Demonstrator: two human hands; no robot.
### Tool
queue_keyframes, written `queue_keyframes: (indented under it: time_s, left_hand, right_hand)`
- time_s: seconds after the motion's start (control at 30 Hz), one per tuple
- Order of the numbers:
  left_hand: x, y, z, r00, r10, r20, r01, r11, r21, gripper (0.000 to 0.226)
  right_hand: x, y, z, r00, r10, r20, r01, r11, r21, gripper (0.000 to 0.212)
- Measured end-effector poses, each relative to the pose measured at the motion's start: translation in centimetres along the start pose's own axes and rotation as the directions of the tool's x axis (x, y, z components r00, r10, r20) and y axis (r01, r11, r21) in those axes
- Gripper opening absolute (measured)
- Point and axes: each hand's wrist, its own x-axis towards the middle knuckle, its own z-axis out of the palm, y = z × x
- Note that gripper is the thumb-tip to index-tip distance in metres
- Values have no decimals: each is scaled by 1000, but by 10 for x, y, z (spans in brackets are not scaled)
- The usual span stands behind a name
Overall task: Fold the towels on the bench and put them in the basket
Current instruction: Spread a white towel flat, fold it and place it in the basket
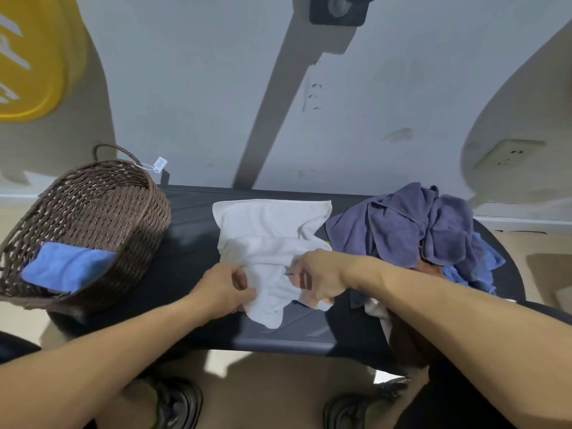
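White towel [272,239]: we have it lying rumpled on the middle of the bench, its far edge spread fairly flat and its near end bunched up between our hands, one corner drooping toward the bench's near edge.
Our shoes [178,404]: nearest of all, on the pale floor below the bench's near edge.
Left hand [224,289]: at the towel's near left edge, fingers curled, thumb and fingers pinching the cloth.
Right hand [318,278]: just right of the left hand, at the near end of the bench, fingers curled into the bunched white cloth and gripping it.
Bench [192,243]: dark and padded, running left to right in front of us, its far side toward the grey wall.
Basket [93,212]: brown wicker, resting on the bench's left end and tilted; a loop handle and a small white tag show at its far rim.
Blue towel [66,269]: folded, lying inside the basket against its near wall.
Towel pile [411,227]: purple and blue cloths heaped unfolded on the bench's right end, just beside the white towel.
Wall socket [507,153]: beyond the bench's right end, low on the wall.
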Motion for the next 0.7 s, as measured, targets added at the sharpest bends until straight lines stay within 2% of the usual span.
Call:
queue_keyframes:
  time_s: [0.1, 0.17, 0.23, 0.3, 0.37, 0.4, 0.47, 0.53, 0.63, 0.7]
  left_hand:
    - [0, 8, -28, 981, 167, 101, -192, 918, 346, 19]
    - [0, 13, -41, 969, 234, 77, -244, 872, 425, 20]
    - [2, 15, -48, 957, 289, -22, -257, 883, 393, 17]
    - [5, 13, -48, 930, 330, -164, -271, 914, 301, 14]
    - [7, 8, -42, 911, 322, -258, -263, 935, 236, 19]
    - [7, 3, -38, 914, 299, -273, -236, 941, 242, 24]
    - [6, -8, -27, 932, 238, -273, -153, 942, 299, 31]
    - [3, -18, -18, 945, 213, -247, -118, 929, 352, 28]
    - [-6, -23, -5, 961, 266, -76, -214, 889, 404, 25]
    - [-13, -24, 6, 933, 343, 104, -352, 821, 450, 26]
  right_hand:
    - [-18, 2, -21, 993, 60, 99, -61, 998, 3, 17]
    - [-29, 8, -28, 969, 119, 217, -129, 991, 35, 14]
    - [-37, 13, -30, 926, 193, 325, -222, 974, 54, 18]
    - [-41, 16, -26, 889, 288, 355, -313, 950, 13, 18]
    - [-42, 18, -18, 895, 347, 281, -345, 937, -58, 15]
    - [-42, 19, -14, 920, 337, 198, -316, 940, -129, 16]
    - [-41, 18, -4, 980, 195, -26, -195, 945, -261, 20]
    - [-39, 13, 6, 979, -41, -199, -12, 965, -260, 27]
    - [-29, 0, 20, 954, -200, -223, 181, 978, -102, 38]
    - [-22, -8, 34, 952, -246, -180, 231, 968, -102, 45]
